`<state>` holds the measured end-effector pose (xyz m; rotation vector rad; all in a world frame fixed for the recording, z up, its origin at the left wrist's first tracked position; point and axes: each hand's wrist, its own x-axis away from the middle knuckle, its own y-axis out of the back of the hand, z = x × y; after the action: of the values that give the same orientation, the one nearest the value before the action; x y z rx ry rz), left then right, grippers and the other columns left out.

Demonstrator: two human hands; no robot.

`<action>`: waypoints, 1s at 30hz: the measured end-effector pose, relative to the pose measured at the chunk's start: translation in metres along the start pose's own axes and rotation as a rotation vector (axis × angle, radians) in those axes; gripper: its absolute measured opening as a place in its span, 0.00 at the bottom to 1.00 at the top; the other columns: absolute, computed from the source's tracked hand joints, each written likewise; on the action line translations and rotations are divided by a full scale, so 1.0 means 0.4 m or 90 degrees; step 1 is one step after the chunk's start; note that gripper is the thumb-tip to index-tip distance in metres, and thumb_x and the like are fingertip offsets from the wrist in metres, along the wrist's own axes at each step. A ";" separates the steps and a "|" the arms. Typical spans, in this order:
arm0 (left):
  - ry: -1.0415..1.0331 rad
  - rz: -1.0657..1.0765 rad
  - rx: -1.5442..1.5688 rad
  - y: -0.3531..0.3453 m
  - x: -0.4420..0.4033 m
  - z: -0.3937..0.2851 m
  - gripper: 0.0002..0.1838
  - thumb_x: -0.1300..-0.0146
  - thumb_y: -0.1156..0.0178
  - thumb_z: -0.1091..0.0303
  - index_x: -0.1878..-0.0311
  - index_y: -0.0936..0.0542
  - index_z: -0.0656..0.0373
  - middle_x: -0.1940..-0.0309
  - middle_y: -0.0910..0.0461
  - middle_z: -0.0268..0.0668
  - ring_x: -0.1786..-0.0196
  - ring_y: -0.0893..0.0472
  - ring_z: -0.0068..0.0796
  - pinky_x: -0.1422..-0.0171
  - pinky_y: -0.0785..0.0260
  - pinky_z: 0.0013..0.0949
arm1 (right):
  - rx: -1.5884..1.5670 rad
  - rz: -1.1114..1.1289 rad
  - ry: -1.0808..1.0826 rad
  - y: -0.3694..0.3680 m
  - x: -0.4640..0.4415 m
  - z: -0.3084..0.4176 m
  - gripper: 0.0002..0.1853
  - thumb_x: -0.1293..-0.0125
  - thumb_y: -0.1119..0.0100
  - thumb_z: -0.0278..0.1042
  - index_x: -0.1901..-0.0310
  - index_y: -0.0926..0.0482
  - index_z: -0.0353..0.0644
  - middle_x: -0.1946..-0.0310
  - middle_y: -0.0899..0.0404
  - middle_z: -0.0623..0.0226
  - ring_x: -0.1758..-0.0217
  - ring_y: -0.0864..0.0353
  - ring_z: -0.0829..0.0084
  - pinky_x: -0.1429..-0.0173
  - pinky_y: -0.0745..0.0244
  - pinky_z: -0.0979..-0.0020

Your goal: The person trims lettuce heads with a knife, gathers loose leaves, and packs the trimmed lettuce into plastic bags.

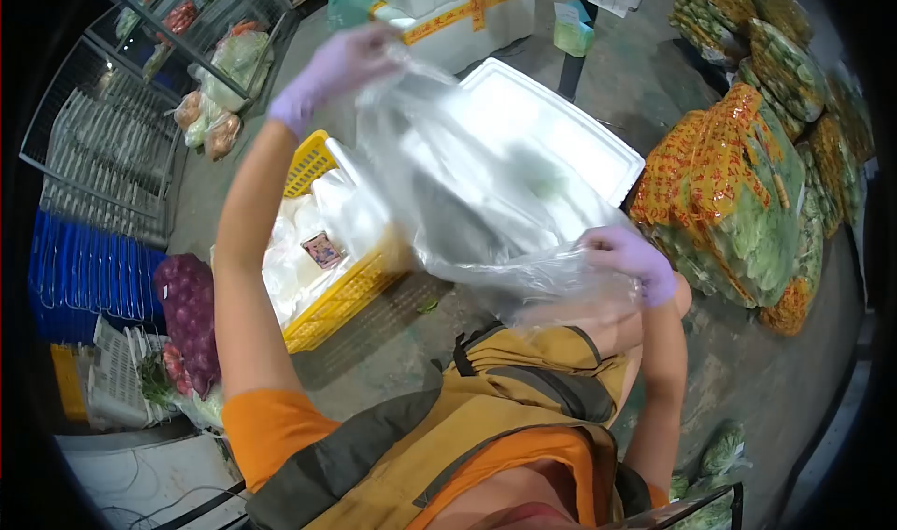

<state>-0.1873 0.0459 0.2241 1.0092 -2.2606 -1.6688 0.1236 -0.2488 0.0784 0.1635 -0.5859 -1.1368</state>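
Observation:
A large transparent plastic bag (430, 184) is stretched between my two purple-gloved hands, partly smeared by motion. My left hand (341, 70), raised at the upper left, is closed on one edge of it. Lower down at the right, my right hand (635, 261) pinches the opposite edge. Behind the bag lies a white foam box (607, 156), its inside partly hidden. Below my left hand stands a yellow crate (336, 310) holding white plastic bags (290, 250) and a small printed packet (322, 250).
Big bags of leafy greens (724, 193) with orange printing are piled at the right. A taped foam box (467, 25) stands at the back. On the left are a wire rack (112, 156), blue crates (89, 273) and a net sack of purple onions (185, 315).

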 end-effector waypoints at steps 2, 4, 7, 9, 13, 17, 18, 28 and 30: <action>0.053 0.001 0.047 -0.134 0.074 0.075 0.23 0.43 0.43 0.54 0.49 0.26 0.59 0.55 0.22 0.43 0.52 0.23 0.36 0.46 0.33 0.33 | -0.404 -0.242 0.035 -0.006 0.051 -0.001 0.16 0.42 0.46 0.35 0.53 0.26 0.39 0.64 0.22 0.65 0.62 0.24 0.72 0.54 0.28 0.67; 0.117 0.209 0.147 -0.263 0.148 0.022 0.22 0.36 0.53 0.58 0.41 0.31 0.59 0.45 0.28 0.43 0.45 0.27 0.37 0.39 0.38 0.35 | -0.863 -0.562 0.323 -0.018 0.101 -0.003 0.22 0.42 0.44 0.37 0.48 0.30 0.37 0.59 0.25 0.64 0.59 0.25 0.70 0.50 0.30 0.65; 0.137 0.444 0.732 -0.486 0.268 -0.191 0.25 0.36 0.54 0.61 0.38 0.37 0.61 0.40 0.33 0.43 0.40 0.32 0.36 0.34 0.44 0.36 | -0.803 -0.677 0.332 -0.109 0.110 0.003 0.25 0.44 0.42 0.39 0.46 0.32 0.38 0.55 0.29 0.60 0.54 0.29 0.67 0.47 0.34 0.64; 0.216 0.476 0.837 -0.582 0.304 -0.349 0.25 0.37 0.53 0.63 0.38 0.37 0.62 0.40 0.34 0.44 0.39 0.33 0.36 0.34 0.44 0.36 | -0.717 -0.743 0.350 -0.156 0.103 0.014 0.27 0.45 0.41 0.41 0.45 0.33 0.38 0.52 0.32 0.58 0.51 0.31 0.64 0.45 0.36 0.63; 0.218 0.523 0.889 -0.670 0.281 -0.562 0.26 0.40 0.50 0.66 0.38 0.36 0.63 0.40 0.35 0.45 0.38 0.34 0.37 0.34 0.44 0.36 | -0.451 -0.906 0.428 -0.221 0.149 0.023 0.32 0.47 0.39 0.44 0.42 0.36 0.39 0.47 0.38 0.53 0.46 0.36 0.60 0.40 0.41 0.62; 0.108 0.667 0.855 -0.713 0.245 -0.699 0.28 0.43 0.47 0.69 0.39 0.36 0.64 0.39 0.36 0.47 0.37 0.36 0.37 0.34 0.45 0.37 | -0.168 -1.030 0.473 -0.284 0.245 0.021 0.37 0.49 0.37 0.47 0.40 0.39 0.39 0.41 0.44 0.48 0.40 0.41 0.55 0.36 0.46 0.61; 0.080 0.706 0.843 -0.727 0.249 -0.747 0.28 0.44 0.46 0.69 0.39 0.36 0.64 0.39 0.36 0.47 0.37 0.36 0.37 0.34 0.45 0.37 | -0.102 -1.063 0.497 -0.299 0.274 0.018 0.39 0.50 0.36 0.48 0.39 0.39 0.40 0.40 0.45 0.47 0.38 0.42 0.54 0.35 0.47 0.61; -0.822 0.740 0.544 -0.700 0.403 -1.129 0.19 0.43 0.47 0.77 0.46 0.30 0.66 0.47 0.28 0.46 0.47 0.26 0.36 0.45 0.34 0.31 | 0.444 -1.624 -0.768 -0.979 1.050 0.078 0.18 0.55 0.41 0.19 0.58 0.26 0.37 0.61 0.26 0.59 0.56 0.27 0.63 0.53 0.29 0.69; -0.550 0.914 0.625 -0.746 0.380 -1.074 0.19 0.42 0.47 0.76 0.45 0.30 0.66 0.47 0.28 0.46 0.47 0.25 0.36 0.44 0.34 0.31 | 0.571 -1.512 -1.132 -1.196 1.183 0.115 0.21 0.56 0.53 0.14 0.56 0.24 0.38 0.56 0.27 0.55 0.54 0.26 0.58 0.50 0.29 0.66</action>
<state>0.0348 -0.4287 0.0755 -1.4198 -2.8678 -0.2427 -0.1487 -0.8658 0.0885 0.7293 -2.9535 -3.1084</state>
